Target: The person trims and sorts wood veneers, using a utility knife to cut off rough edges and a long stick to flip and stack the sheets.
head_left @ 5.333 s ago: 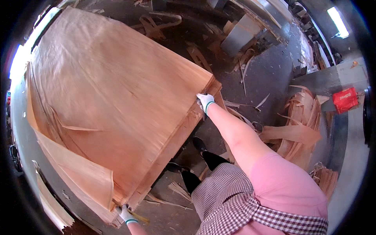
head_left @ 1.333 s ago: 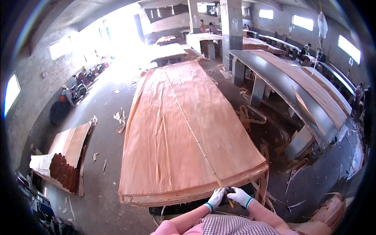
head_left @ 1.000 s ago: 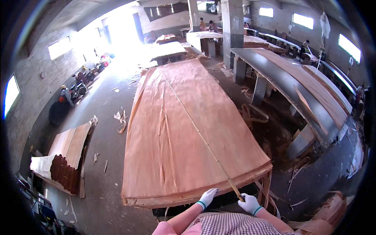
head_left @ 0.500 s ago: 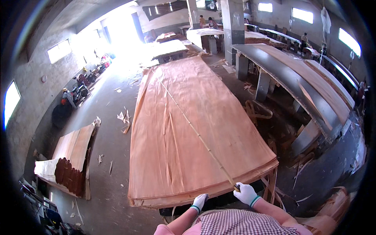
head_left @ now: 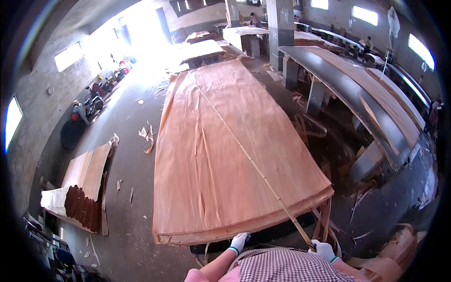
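A long, thin bamboo pole (head_left: 256, 168) slants across a stack of large reddish wood veneer sheets (head_left: 244, 131), its far tip near the back left of the stack. My right hand (head_left: 323, 250), in a white glove with a green-edged cuff, is closed around the pole's near end, just off the stack's front right corner. By the front edge, close to my apron (head_left: 291, 267), is my left hand (head_left: 238, 241), gloved the same way. Its fingers are curled, with a small dark patch at their tips that I cannot make out. Loose narrow strips and folds run along the top sheet's left half.
A smaller veneer pile (head_left: 87, 167) lies low on the left. To the right stands a long grey-topped table (head_left: 324, 68) bearing veneer sheets. A concrete pillar (head_left: 281, 35) rises behind. Veneer scraps (head_left: 147, 136) litter the floor. Other people (head_left: 255, 21) are at far tables.
My right hand has drawn back toward my body and rightward, pulling the bamboo pole nearer along the stack. My left hand has barely moved.
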Demonstrator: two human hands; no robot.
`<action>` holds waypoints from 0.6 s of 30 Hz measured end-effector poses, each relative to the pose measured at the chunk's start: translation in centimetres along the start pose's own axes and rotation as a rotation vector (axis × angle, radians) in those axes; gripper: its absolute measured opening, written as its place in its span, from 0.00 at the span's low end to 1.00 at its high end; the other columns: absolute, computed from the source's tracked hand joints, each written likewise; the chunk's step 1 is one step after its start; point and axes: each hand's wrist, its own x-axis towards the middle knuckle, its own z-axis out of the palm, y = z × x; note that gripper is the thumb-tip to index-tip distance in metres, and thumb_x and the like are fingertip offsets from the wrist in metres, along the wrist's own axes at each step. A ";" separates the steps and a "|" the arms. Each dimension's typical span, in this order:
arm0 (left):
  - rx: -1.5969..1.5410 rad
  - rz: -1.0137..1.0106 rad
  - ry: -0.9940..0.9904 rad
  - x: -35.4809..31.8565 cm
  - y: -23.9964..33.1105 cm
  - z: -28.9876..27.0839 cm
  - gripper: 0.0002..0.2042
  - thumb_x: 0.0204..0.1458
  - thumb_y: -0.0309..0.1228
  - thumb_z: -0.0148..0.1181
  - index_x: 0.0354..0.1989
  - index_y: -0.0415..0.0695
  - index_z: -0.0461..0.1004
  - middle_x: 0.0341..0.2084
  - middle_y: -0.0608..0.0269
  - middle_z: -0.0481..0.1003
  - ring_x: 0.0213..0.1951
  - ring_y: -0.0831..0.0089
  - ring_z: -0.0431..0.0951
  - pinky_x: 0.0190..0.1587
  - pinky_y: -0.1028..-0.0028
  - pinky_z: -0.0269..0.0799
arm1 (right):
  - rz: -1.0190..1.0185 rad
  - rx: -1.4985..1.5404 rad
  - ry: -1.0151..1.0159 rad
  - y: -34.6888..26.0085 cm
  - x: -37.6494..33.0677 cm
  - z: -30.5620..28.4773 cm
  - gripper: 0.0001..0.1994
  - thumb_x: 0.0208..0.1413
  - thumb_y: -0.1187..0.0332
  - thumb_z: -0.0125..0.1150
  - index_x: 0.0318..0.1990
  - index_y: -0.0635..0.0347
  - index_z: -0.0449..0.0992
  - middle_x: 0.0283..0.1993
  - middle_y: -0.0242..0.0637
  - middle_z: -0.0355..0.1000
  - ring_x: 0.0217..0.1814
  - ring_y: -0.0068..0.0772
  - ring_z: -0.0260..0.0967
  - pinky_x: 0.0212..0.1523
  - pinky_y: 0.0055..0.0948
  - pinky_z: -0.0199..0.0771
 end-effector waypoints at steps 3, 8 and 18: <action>-0.016 -0.013 -0.005 0.4 -0.1 0.1 0.13 0.59 0.33 0.50 0.43 0.39 0.77 0.35 0.65 0.77 0.35 0.78 0.74 0.41 0.78 0.70 | -0.040 -0.087 0.004 -1.3 1.0 -0.8 0.18 0.49 0.59 0.56 0.46 0.58 0.73 0.24 0.49 0.74 0.27 0.51 0.73 0.29 0.46 0.72; 0.087 0.168 -0.059 2.1 -0.3 1.8 0.13 0.60 0.33 0.50 0.43 0.38 0.77 0.35 0.64 0.78 0.35 0.78 0.74 0.42 0.77 0.69 | -0.142 -0.013 0.082 -6.7 5.0 -1.0 0.17 0.50 0.61 0.55 0.46 0.57 0.74 0.25 0.50 0.73 0.27 0.53 0.73 0.30 0.48 0.72; -0.044 0.043 -0.103 0.5 -0.5 3.4 0.15 0.61 0.33 0.47 0.47 0.37 0.75 0.39 0.62 0.77 0.40 0.76 0.75 0.46 0.76 0.70 | -0.152 0.095 0.204 -5.7 4.3 -0.7 0.16 0.48 0.63 0.59 0.44 0.57 0.76 0.25 0.49 0.73 0.27 0.51 0.73 0.29 0.43 0.73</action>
